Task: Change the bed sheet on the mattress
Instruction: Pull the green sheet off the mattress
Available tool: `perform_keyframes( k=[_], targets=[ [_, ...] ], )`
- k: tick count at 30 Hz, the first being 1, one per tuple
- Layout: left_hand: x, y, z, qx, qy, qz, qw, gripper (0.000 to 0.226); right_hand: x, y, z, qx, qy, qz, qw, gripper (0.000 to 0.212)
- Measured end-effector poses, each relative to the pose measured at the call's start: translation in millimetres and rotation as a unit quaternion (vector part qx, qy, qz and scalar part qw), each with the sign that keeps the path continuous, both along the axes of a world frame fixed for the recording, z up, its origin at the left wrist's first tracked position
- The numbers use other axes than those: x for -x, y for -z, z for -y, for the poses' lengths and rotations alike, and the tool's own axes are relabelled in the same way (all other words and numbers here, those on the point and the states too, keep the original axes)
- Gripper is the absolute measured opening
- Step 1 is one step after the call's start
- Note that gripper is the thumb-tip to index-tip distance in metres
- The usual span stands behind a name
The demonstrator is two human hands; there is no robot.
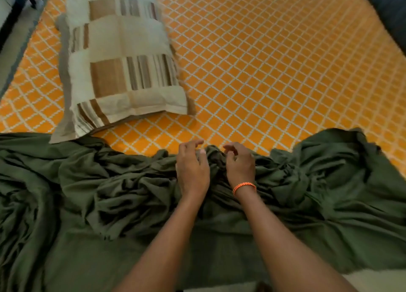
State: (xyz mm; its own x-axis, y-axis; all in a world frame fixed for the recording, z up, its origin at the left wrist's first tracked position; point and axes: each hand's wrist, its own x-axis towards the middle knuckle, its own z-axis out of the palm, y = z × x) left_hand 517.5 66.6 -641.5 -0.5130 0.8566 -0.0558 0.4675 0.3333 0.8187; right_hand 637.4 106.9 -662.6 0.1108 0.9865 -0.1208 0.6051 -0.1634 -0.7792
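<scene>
An orange mattress with a white diamond lattice pattern [263, 61] is filling most of the view, its far edge running along the top and its surface lying bare across the middle and the right. A pair of stacked cream pillows with brown and beige striped patches [123, 61] is lying on the left part of the mattress, the near corner of the lower one overhanging the heap of cloth below it. A dark olive-green bed sheet [87, 193], crumpled into deep folds, is lying bunched across the whole near edge of the mattress, from the left border to the right, and is spilling down toward the camera. Both bare forearms are reaching forward over this sheet. The left hand [192, 171] is hovering palm down over the far ridge of the bunched fabric with its fingers spread and slightly curled, gripping nothing. The right hand [240, 164], wearing an orange braided wristband [244, 187], is sitting just beside it with its fingers curled over the same ridge, though whether they are pinching the cloth is impossible to tell. A dark piece of furniture [386, 10] is standing at the far right corner, and pale floor is showing along the left side.
</scene>
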Motion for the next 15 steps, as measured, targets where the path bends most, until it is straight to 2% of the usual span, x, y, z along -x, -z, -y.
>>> perform_keyframes(
  k=[4,8,12,15],
  targets=[
    [-101,10,47,0.019,0.079,-0.019,0.996,0.024,-77,1,37,-0.027,0.031,-0.009,0.999,0.027],
    [-185,26,80,0.03,0.138,0.055,0.988,0.023,-150,13,66,-0.028,0.055,-0.002,0.998,0.027],
    [-259,42,98,0.046,0.153,0.079,0.984,0.022,-230,24,89,-0.032,0.053,0.032,0.998,0.027],
    [-301,56,103,0.098,0.154,0.089,0.979,0.022,-288,38,103,-0.017,0.066,0.044,0.997,0.032]
  ],
)
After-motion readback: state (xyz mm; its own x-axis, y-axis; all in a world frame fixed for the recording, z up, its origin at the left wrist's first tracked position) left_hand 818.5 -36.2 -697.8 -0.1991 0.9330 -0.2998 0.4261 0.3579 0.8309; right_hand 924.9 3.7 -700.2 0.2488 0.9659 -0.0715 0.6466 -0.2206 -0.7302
